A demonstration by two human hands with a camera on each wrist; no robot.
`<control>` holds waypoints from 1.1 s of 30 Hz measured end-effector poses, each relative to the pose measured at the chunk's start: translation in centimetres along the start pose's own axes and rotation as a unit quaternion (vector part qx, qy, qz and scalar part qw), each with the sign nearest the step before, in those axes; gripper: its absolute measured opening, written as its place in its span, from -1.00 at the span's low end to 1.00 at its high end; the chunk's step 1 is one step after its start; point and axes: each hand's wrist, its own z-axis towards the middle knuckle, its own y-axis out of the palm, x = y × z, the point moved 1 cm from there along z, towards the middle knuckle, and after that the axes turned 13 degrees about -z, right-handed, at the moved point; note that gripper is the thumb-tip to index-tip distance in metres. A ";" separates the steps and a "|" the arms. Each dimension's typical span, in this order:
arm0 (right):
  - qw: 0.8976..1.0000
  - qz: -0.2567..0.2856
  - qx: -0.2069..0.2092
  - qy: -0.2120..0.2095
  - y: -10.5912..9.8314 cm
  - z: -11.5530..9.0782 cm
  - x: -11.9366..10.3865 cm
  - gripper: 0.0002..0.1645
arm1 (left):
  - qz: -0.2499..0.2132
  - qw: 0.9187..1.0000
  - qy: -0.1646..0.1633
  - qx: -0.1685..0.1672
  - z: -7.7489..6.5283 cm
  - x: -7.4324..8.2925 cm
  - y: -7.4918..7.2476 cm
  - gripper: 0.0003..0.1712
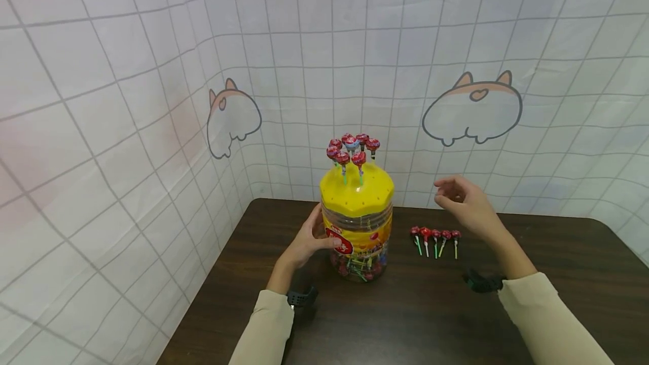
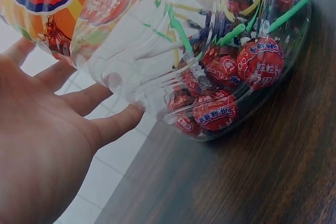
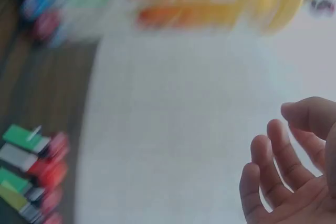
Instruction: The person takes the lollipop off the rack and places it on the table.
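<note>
A clear plastic candy jar (image 1: 357,224) with a yellow lid (image 1: 357,193) and a printed label stands on the table, wrapped lollipops (image 2: 215,109) piled at its bottom. Several red-wrapped lollipops (image 1: 358,159) stick up from the lid, sticks down. My left hand (image 1: 309,235) holds the jar's left side, its thumb across the front label and its fingers along the side and back. Off to the jar's right, my right hand (image 1: 466,204) is raised above the table, fingers loosely bent and nothing between them. Below it lies a row of loose lollipops (image 1: 436,234), heads toward the wall.
The dark wood table (image 1: 395,320) reaches back to a white gridded wall sheet (image 1: 355,44) with cartoon drawings. A second side of the sheet (image 1: 101,156) runs along the table's left edge. Dark straps with devices (image 1: 302,297) are on both wrists.
</note>
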 end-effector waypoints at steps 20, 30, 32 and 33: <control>0.974 0.132 0.079 -0.166 3.0 4.0 -14.1 -0.62 | 0.009 1.000 -0.001 -0.001 0.2 -0.4 -0.4 0.10; 0.976 0.131 0.080 -0.156 3.4 4.4 -15.1 -0.55 | 0.007 1.000 -0.006 0.000 0.1 -0.3 -0.2 0.10; 0.976 0.131 0.077 -0.157 3.4 4.4 -15.2 -0.53 | 0.009 1.000 -0.007 0.002 0.1 -0.2 -0.2 0.10; 0.976 0.129 0.075 -0.157 3.4 4.5 -15.2 -0.52 | 0.009 1.000 -0.007 0.002 0.1 -0.2 -0.2 0.09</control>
